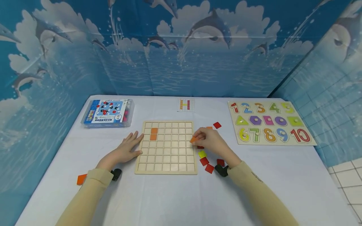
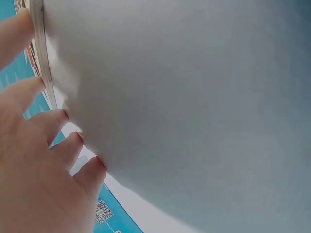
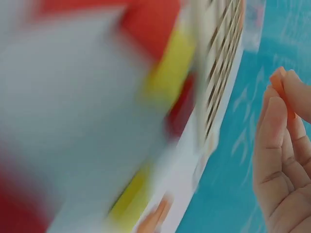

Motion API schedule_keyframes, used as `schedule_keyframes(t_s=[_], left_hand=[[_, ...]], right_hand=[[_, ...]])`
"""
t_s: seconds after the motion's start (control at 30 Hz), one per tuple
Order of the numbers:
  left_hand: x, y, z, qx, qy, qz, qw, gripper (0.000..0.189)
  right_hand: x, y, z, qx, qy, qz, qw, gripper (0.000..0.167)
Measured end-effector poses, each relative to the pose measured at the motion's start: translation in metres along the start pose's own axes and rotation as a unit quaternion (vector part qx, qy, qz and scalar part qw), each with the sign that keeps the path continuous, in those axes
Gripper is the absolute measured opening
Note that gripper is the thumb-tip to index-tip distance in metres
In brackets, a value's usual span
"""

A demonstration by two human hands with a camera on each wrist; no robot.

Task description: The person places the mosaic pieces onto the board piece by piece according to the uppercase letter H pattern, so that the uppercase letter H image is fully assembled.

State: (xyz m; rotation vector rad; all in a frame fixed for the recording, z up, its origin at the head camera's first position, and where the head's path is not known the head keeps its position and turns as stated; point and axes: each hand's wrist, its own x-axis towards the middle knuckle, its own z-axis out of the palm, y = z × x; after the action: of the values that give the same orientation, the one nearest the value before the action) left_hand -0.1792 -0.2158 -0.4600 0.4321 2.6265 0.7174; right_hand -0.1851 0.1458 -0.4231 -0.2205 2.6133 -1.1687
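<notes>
One orange tile point(image 1: 193, 140) protrudes, pinched, from the right grip point(image 1: 210, 140).

A clear box point(image 1: 108, 111) sits left, a number puzzle point(image 1: 274, 126) right — dolphin backdrop point(image 1: 164, 67) behind.

Two orange tiles point(image 1: 153, 137) sit in the wooden grid board point(image 1: 167, 159); a third orange tile point(image 1: 193, 140) is held near its right edge.
</notes>
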Motion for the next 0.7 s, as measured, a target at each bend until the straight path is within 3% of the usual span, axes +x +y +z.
schedule_keyframes(t_s=[0.3,0.5,0.7], left_hand=[[-0.003,0.001,0.0,-0.008,0.006,0.0,0.9999,0.073],[-0.001,0.0,0.002,-0.006,0.0,-0.003,1.0,0.074],[0.001,0.0,0.001,0.005,-0.003,-0.002,1.0,0.074]], right_hand=[[0.041,-0.055,0.059,0.046,-0.061,-0.044,0.9961,0.018],[0.058,-0.069,0.085,0.034,-0.074,-0.063,0.9947,0.019],[0.066,-0.079,0.098,0.005,-0.073,-0.063,0.9953,0.012]])
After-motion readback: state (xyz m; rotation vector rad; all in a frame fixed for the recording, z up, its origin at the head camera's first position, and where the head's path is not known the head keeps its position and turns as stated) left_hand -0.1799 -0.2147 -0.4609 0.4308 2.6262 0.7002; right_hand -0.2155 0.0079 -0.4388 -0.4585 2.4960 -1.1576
